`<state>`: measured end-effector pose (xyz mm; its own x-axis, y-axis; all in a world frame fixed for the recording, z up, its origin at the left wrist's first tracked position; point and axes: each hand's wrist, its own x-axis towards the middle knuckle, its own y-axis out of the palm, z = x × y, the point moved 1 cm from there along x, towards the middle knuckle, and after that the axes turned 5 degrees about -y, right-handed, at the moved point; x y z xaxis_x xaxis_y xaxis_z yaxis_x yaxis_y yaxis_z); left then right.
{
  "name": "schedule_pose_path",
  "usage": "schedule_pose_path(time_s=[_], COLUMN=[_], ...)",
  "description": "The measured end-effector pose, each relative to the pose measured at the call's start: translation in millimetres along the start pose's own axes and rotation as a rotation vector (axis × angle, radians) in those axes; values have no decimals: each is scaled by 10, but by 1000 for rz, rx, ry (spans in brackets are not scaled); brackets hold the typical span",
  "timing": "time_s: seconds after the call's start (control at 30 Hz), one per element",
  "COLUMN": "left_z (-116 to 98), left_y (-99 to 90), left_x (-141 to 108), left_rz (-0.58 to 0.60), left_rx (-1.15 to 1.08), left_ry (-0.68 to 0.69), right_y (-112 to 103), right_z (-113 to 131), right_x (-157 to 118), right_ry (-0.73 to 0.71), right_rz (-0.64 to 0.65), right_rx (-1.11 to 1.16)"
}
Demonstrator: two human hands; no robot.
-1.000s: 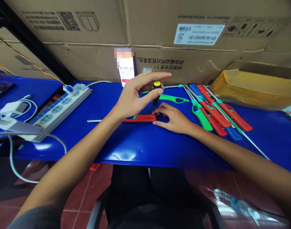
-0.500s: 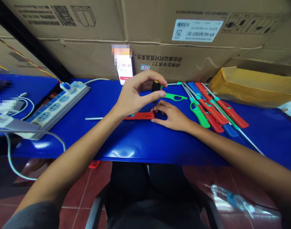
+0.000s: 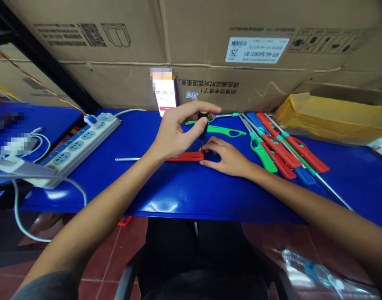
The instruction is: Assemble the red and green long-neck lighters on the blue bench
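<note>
Straighter left forefinger (image 3: 194, 107), round-capped screwdriver (image 3: 203, 132)

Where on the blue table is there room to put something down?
There's bare table between the forearms, from the red lighter to the front edge. Another patch lies between the power strip and that lighter's metal tube. It's crowded on the right, where lighters pile up near the yellow box.
</note>
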<state>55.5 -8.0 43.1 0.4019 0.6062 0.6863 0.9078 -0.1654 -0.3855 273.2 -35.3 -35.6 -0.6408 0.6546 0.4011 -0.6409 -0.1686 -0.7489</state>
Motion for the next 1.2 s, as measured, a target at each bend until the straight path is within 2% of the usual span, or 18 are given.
schedule_pose_path(time_s=[0.17, 0.37, 0.53, 0.73, 0.9, 1.1, 1.2], left_z=[-9, -39, -26, -43, -27, -67, -46], left_y=[38, -4, -33, -9, -39, -96, -88], left_x=[14, -1, 1, -1, 21, 18, 27], left_rz=[-48, 38, -46, 32, -63, 83, 41], left_rx=[22, -71, -1, -42, 23, -82, -10], left_ry=[-2, -33, 2, -44, -23, -58, -22], right_y=[-1, -14, -5, 4, -11, -19, -17], right_z=[0, -5, -11, -19, -15, -12, -13], right_x=[1, 1, -4, -9, -4, 0, 0], right_ry=[-8, -4, 1, -3, -8, 9, 6], right_rz=[-13, 0, -4, -18, -10, 2, -4], right_rx=[-3, 18, 9, 21, 25, 29, 33])
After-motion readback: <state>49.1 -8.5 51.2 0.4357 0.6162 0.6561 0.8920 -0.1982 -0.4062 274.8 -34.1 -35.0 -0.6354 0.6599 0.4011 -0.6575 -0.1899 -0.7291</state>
